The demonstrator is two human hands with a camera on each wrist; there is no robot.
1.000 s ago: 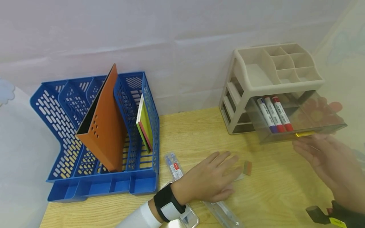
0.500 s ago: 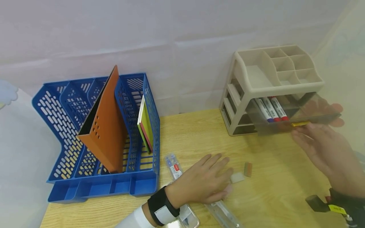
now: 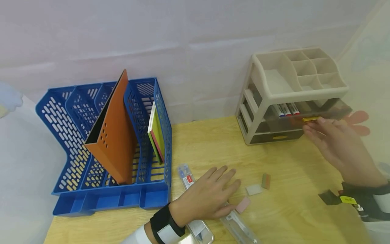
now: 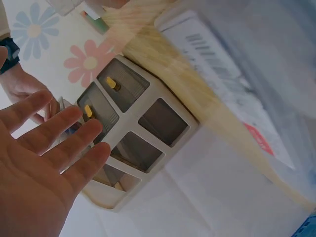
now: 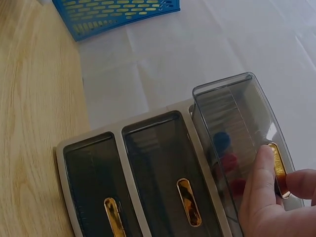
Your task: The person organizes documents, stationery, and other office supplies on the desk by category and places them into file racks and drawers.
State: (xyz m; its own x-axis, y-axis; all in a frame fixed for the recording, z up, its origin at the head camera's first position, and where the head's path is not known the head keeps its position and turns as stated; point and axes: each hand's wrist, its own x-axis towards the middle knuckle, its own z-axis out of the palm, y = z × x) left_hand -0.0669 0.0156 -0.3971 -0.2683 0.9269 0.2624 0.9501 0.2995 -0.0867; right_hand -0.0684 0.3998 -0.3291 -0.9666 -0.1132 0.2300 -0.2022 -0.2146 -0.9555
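With thumb and fingers, my right hand (image 3: 342,147) pinches the gold handle (image 5: 275,155) of the smoky clear top drawer (image 5: 224,106). This drawer juts partway out of the beige desktop organizer (image 3: 268,96). Several markers (image 3: 286,109) with blue and red ends lie inside it. My left hand (image 3: 207,196) is spread palm down over a clear pencil case (image 3: 199,232) and a clear plastic packet (image 3: 239,227), covering parts of both; whether it touches them I cannot tell. A pink block (image 3: 243,204), a white block (image 3: 254,189) and an orange-green block (image 3: 266,181) lie near its fingertips.
At the left stands a blue file rack (image 3: 91,193) holding an orange folder (image 3: 114,139) and several thin notebooks (image 3: 156,135). The organizer's lower drawers (image 5: 170,163) are in. A white cloth (image 3: 182,44) hangs behind the wooden table (image 3: 207,142).
My right hand has pushed the top drawer inward, carrying the markers back under the organizer's top. My left hand has drifted left and toward me, uncovering the white and pink blocks.
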